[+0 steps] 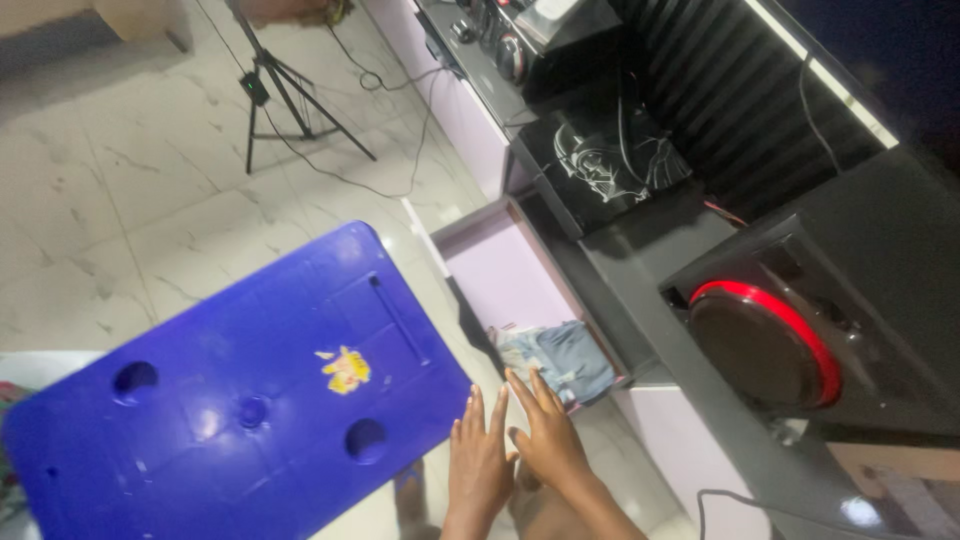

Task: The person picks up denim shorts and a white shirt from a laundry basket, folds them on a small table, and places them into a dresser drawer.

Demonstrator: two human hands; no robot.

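A blue plastic table [240, 400] fills the lower left, tilted in the view; three round hollows are seen in its top, along with a long narrow slot and a small yellow sticker [346, 369]. Its left end is cut off by the frame, and something green and red at the far left edge cannot be made out. Behind it, on the pale marble floor [130, 190], a black tripod [285, 95] is stood with a cable trailing from it; its head is cut off at the top.

Just right of the table's corner, the left hand [478, 462] and right hand [548, 432] are held flat and empty, fingers stretched out and side by side, the two hands touching. Nothing is gripped. They are stretched toward an open lilac drawer [500, 265], whose front part is mostly bare; folded denim clothes [558, 358] are lying at its near end, just beyond the fingertips of the right hand. What lies deeper under the clothes is hidden.

To the right, a black speaker [800, 330] with a glowing red ring is set on a dark shelf, its far side cut off. Above it, a black box with a white mask drawing [600, 165] is seen, and blurred audio gear [520, 40] beyond.
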